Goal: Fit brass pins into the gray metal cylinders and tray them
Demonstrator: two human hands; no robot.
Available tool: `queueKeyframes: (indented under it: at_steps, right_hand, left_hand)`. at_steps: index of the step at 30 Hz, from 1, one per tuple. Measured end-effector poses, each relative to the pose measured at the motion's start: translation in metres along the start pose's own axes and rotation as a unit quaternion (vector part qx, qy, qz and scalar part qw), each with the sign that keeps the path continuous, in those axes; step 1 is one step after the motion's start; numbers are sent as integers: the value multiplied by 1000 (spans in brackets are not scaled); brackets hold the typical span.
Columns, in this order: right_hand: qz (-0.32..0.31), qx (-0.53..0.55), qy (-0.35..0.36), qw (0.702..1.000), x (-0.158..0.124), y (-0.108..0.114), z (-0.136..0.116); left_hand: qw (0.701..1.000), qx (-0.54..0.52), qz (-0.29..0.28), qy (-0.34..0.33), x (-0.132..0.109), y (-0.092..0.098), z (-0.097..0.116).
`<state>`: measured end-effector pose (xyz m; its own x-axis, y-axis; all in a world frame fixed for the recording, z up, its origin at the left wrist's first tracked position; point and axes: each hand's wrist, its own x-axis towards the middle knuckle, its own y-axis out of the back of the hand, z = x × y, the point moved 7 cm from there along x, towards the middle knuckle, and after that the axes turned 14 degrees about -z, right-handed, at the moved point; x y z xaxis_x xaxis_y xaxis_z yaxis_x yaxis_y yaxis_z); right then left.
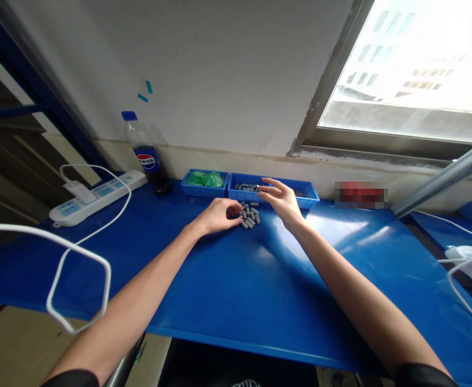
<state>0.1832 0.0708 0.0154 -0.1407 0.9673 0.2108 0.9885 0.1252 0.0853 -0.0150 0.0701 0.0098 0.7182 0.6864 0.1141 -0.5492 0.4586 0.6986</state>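
Note:
A small pile of short grey cylindrical pieces [250, 217] lies on the blue tabletop [236, 285]. At its left edge my left hand [216, 216] rests low, curved into a C. Its thumb and finger tips are apart and close to the pieces; the inside of the curl is in shadow. My right hand [283, 201] hovers over the front of a long blue bin [309, 202], fingers spread, with no held thing visible. More grey pieces [246, 187] sit in the left part of that bin. Thin dark items on its right side are partly hidden by the hand.
Left of the long bin stands a smaller blue bin [203, 191] with green plastic-looking contents [205, 178]. A cola bottle [147, 156] and a white power strip [99, 196] are farther left. White cable [107, 279] loops over the left forearm area. A blurred red object [361, 194] is at right.

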Motion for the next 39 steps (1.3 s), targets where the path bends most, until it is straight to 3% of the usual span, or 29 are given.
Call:
queueKeyframes:
  at_steps: [6, 10, 13, 15, 18, 21, 26, 28, 30, 34, 39]
  right_hand:
    - [-19, -1, -26, 999, -2, -5, -4]
    - [-33, 0, -46, 998, -3, -6, -3]
    - [-54, -3, -51, 997, -4, -8, -3]
    - [-76, -1, -55, 996, -5, -12, -3]
    - [-135, 19, -73, 988, -7, -23, -2]
    - [-172, 62, -85, 979, -11, -32, 0]
    - [-160, 87, -90, 979, -12, -33, 8]
    - [-160, 86, -94, 979, -12, -33, 11]
    - [-142, 78, -86, 983, -10, -30, 11]
    - [-27, 51, -24, 998, -7, -12, 2]
    - [24, 37, 19, 999, -5, 0, -4]
  left_hand:
    - [999, 18, -35, -5, -2, -3, 3]
    - [1000, 7, 13, -6, -1, 4, 2]
    - [994, -81, 73, -6, 0, 12, -3]
    - [977, -178, 119, -5, 0, 14, -8]
    - [925, -339, 169, 8, 2, 9, -16]
    - [884, -426, 191, 23, 2, 1, -19]
    - [874, -454, 169, 34, 4, -10, -18]
    - [884, -437, 164, 29, 4, -10, -18]
    - [912, -377, 160, 25, 3, -6, -15]
    - [985, -120, 119, 23, 0, 0, 0]
    - [996, 90, 6, -27, 0, -16, 16]
